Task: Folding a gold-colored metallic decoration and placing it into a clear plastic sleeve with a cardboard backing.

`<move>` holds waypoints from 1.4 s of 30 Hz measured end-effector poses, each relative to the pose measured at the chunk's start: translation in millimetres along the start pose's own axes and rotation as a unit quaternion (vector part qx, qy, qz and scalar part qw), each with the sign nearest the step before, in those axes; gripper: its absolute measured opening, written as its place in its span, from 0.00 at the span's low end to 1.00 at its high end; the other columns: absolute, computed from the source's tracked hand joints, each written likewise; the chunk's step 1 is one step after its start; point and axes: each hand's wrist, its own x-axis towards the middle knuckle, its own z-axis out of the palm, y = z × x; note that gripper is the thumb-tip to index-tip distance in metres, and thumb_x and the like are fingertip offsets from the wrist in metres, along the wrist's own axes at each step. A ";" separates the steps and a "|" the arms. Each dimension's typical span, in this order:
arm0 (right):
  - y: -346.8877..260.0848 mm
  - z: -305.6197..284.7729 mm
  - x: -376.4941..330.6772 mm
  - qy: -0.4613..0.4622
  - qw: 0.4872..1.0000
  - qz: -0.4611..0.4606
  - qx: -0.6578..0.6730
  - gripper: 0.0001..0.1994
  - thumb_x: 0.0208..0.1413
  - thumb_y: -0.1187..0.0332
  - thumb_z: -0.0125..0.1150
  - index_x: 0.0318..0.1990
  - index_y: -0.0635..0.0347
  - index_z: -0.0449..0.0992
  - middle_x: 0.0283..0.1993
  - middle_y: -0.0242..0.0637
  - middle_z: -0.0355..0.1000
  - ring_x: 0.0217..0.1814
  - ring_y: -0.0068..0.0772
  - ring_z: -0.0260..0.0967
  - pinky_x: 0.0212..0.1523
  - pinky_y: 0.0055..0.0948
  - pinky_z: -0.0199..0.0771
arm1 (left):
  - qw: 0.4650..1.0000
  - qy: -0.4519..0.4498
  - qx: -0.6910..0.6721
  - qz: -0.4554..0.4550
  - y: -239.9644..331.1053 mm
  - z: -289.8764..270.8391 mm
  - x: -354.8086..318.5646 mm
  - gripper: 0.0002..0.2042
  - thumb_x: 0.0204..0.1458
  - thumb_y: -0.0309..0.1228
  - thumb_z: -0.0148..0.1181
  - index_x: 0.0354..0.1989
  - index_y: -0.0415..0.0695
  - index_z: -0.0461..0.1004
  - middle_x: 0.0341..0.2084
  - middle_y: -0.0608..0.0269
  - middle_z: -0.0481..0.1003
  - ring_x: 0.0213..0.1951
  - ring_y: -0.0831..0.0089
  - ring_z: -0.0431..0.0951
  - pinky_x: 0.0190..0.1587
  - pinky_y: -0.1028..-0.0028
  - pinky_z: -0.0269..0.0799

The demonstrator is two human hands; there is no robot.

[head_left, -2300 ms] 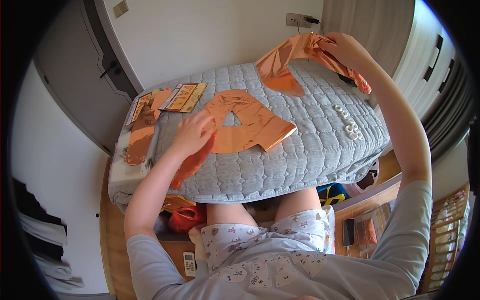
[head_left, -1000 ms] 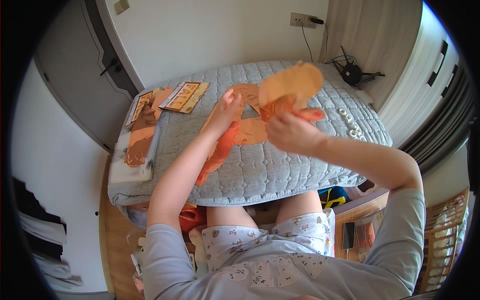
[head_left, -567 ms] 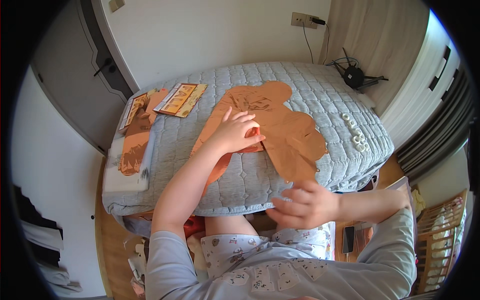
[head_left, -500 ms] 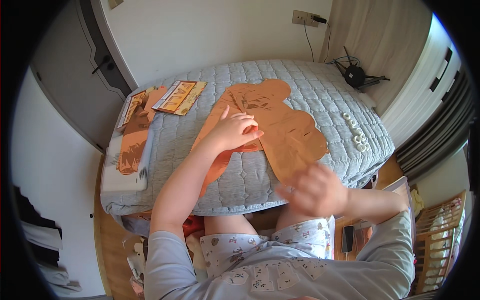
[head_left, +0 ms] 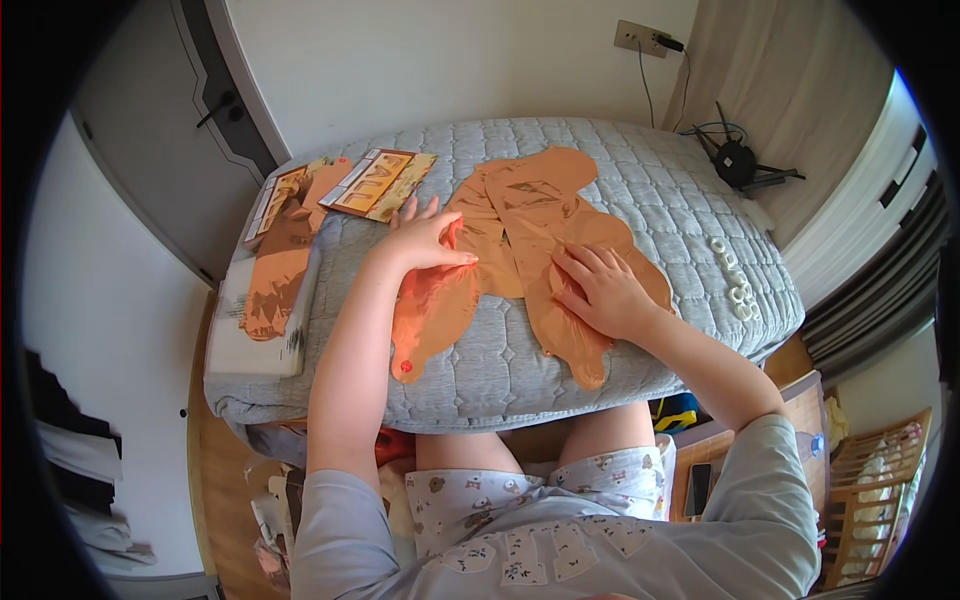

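A flat, copper-orange foil balloon (head_left: 545,205) with a scalloped outline lies spread on the quilted bed. Its two lower lobes point toward me, and the left one carries a small red spot near its tip. At the left lobe, my left hand (head_left: 420,240) has foil between its thumb and forefinger, the other fingers raised. My right hand (head_left: 605,292) rests on the right lobe, fingers and thumb bent into wrinkled foil. Just where its fingertips grip is partly hidden.
Another folded copper foil piece (head_left: 280,262) lies on a white packet (head_left: 235,345) at the left, beside printed cards (head_left: 375,185). Several white tape rings (head_left: 740,295) sit at the right. A black router (head_left: 737,162) stands at the bed's far right corner.
My right hand has come up from the bed's front edge onto the right lobe. My left hand has shifted left, and the left lobe now lies flatter and spread out.
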 end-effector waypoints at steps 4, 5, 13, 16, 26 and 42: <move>-17.9 -12.3 10.6 -0.042 0.998 0.005 -0.049 0.36 0.62 0.40 0.54 0.70 0.55 0.65 0.71 0.47 0.62 0.75 0.53 0.55 0.75 0.52 0.51 | 1.000 0.000 -0.025 -0.001 -5.1 -1.7 1.3 0.51 0.39 0.64 0.73 0.73 0.57 0.63 0.78 0.44 0.40 0.79 0.47 0.31 0.76 0.48 0.31; -26.6 -16.0 11.5 -0.072 0.996 0.009 -0.056 0.38 0.61 0.38 0.56 0.71 0.54 0.65 0.71 0.48 0.62 0.75 0.53 0.55 0.75 0.52 0.51 | 1.000 0.000 -0.025 -0.004 -7.3 -3.3 -0.5 0.51 0.39 0.64 0.73 0.73 0.57 0.63 0.78 0.44 0.40 0.79 0.47 0.31 0.76 0.48 0.31; -39.1 -7.7 11.7 -0.069 0.997 0.000 -0.044 0.42 0.59 0.34 0.55 0.72 0.53 0.64 0.73 0.48 0.59 0.75 0.56 0.53 0.77 0.53 0.48 | 0.999 0.013 -0.043 0.028 -8.3 -5.9 1.6 0.46 0.37 0.63 0.74 0.65 0.53 0.69 0.76 0.44 0.50 0.78 0.45 0.40 0.76 0.47 0.33; -36.6 -5.6 18.3 -0.066 0.997 0.008 -0.048 0.42 0.59 0.34 0.55 0.72 0.53 0.63 0.73 0.48 0.59 0.76 0.56 0.53 0.77 0.53 0.47 | 0.999 0.022 -0.022 0.030 -5.0 -3.4 1.5 0.44 0.39 0.62 0.74 0.63 0.50 0.70 0.75 0.46 0.54 0.78 0.50 0.44 0.76 0.49 0.35; -38.9 -10.4 24.0 -0.032 0.999 -0.003 -0.031 0.40 0.60 0.36 0.56 0.71 0.56 0.63 0.73 0.49 0.59 0.76 0.56 0.53 0.77 0.54 0.47 | 0.994 0.088 -0.049 0.031 -22.5 -0.8 2.4 0.47 0.41 0.64 0.70 0.65 0.44 0.67 0.68 0.52 0.66 0.73 0.54 0.58 0.75 0.53 0.45; -249.4 -16.9 198.9 -0.002 0.938 -0.326 -0.117 0.15 0.53 0.72 0.62 0.49 0.54 0.79 0.54 0.35 0.74 0.60 0.40 0.71 0.59 0.43 0.72 | 0.932 0.340 -0.051 0.117 -14.4 25.7 31.8 0.31 0.54 0.53 0.64 0.61 0.45 0.73 0.56 0.54 0.76 0.62 0.52 0.70 0.63 0.54 0.65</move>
